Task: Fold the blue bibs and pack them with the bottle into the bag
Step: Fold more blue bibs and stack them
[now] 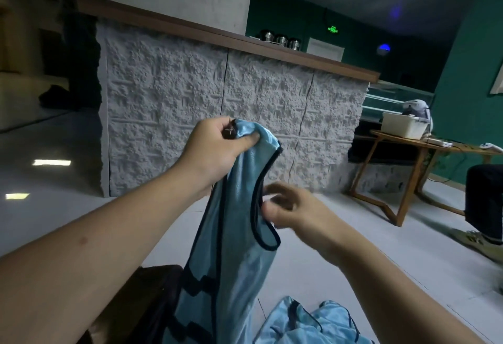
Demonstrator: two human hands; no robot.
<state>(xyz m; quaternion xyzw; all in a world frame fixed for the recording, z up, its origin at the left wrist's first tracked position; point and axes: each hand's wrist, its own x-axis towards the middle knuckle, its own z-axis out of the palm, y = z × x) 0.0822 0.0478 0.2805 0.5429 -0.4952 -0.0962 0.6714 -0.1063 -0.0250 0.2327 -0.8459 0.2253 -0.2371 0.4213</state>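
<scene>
Hanging from the left hand (217, 144), whose fingers pinch its shoulder strap, the blue bib (231, 248) dangles above the floor (340, 248). The right hand (294, 210), fingers loosely apart, reaches for the armhole edge; missing it risks a twisted, crooked fold.

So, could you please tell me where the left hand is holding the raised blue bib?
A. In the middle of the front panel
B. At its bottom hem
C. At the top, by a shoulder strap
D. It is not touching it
C: the left hand has its grip closed on the bunched top strap of the blue bib, which hangs down from there, while the right hand is at the armhole edge.
</scene>
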